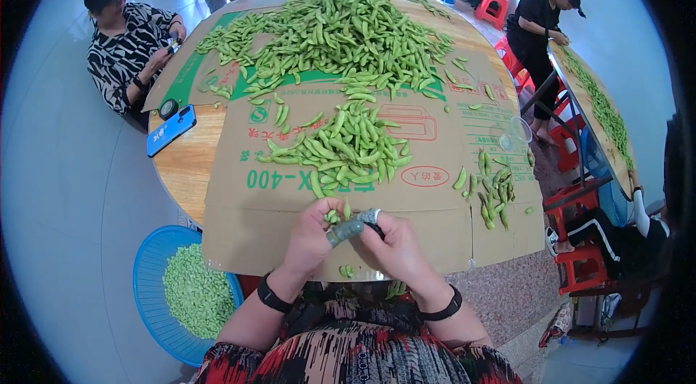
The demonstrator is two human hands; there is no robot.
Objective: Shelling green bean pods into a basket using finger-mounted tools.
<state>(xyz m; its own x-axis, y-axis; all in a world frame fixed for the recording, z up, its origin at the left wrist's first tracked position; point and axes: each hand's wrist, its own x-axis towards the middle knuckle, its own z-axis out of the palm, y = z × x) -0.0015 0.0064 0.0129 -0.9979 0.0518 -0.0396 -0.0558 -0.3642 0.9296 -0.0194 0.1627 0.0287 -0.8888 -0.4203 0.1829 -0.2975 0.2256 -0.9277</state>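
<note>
Over the near edge of the cardboard, my left hand [308,239] is closed on a green soybean pod [346,209], whose tip sticks up between the fingers. More green, perhaps beans, shows at its fingertips. My right hand [397,246] is closed too, its fingers meeting the left ones; what they grip, if anything, is hidden. Grey-green wrapping covers fingers where the hands meet. Just beyond them lies a small pile of soybean pods [348,141], with a much larger heap [348,29] behind. A few shelled beans [346,270] rest on the cardboard below my hands.
Flattened cardboard [254,239] covers most of the round wooden table [181,181]. At lower left stands a blue basket [148,290] of shelled beans. A phone [172,130] lies left, darker pods [495,195] right. Other people work around this table and another table [591,101].
</note>
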